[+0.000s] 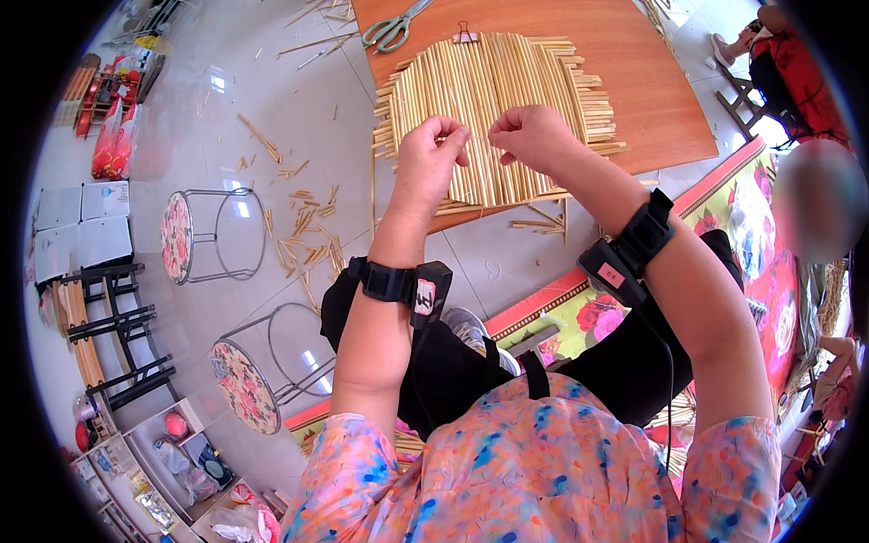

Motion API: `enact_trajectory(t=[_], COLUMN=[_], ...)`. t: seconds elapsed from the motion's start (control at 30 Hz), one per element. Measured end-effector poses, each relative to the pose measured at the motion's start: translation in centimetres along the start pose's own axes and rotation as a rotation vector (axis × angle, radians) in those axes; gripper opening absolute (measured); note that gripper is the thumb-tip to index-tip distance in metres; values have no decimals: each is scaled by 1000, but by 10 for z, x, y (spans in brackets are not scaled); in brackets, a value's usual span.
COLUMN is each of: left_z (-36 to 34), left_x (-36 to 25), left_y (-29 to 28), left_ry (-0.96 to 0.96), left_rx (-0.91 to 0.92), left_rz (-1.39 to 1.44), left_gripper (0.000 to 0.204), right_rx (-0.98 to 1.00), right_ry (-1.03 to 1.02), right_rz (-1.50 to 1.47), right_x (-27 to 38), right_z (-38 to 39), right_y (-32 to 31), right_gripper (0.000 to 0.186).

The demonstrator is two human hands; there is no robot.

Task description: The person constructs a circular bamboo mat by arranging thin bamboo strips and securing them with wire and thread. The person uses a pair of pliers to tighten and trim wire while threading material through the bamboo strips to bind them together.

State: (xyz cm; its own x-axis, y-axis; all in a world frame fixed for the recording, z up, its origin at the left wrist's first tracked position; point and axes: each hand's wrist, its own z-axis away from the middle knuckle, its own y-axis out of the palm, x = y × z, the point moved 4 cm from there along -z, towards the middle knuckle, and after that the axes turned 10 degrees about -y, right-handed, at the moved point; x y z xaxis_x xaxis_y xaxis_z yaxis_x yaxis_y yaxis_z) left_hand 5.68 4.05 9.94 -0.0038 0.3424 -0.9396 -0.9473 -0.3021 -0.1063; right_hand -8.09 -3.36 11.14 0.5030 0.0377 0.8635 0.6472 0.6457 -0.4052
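A rounded mat of side-by-side straw stalks [489, 86] lies on a wooden table, its stalk ends uneven along both sides. Over its near left part is my left hand [433, 156], thumb and forefinger pinched together. My right hand [536, 138] is curled in a similar pinch over the near right part. A short gap separates the two hands. Whatever sits between the fingertips, if anything, is too fine to make out. At the mat's far edge a black binder clip [465, 36] is fastened.
Green-handled scissors [387, 33] lie at the table's [665, 100] far left. Cut straw pieces [308, 222] litter the floor. Two flowered round stools [178, 237] lie tipped at left. A floral mat [579, 321] spreads at right, where another person [810, 81] sits.
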Motion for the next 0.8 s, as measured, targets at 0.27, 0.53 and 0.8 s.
enact_trajectory(t=[0.27,0.53,0.8], left_z=[3,2,3], left_x=[-5,-5,-6], left_y=[-1,1,2], left_ry=[6,43,38], left_rx=[-10,-2,-4], left_rz=[0,15,5], left_gripper=[9,10,10], right_rx=[-11,-6,-22], right_ry=[-146,-134,-119], right_rz=[-52,59,5], right_x=[10,9,3], right_z=[7,3,-1], right_y=[3,2,7], right_gripper=[22,17,17])
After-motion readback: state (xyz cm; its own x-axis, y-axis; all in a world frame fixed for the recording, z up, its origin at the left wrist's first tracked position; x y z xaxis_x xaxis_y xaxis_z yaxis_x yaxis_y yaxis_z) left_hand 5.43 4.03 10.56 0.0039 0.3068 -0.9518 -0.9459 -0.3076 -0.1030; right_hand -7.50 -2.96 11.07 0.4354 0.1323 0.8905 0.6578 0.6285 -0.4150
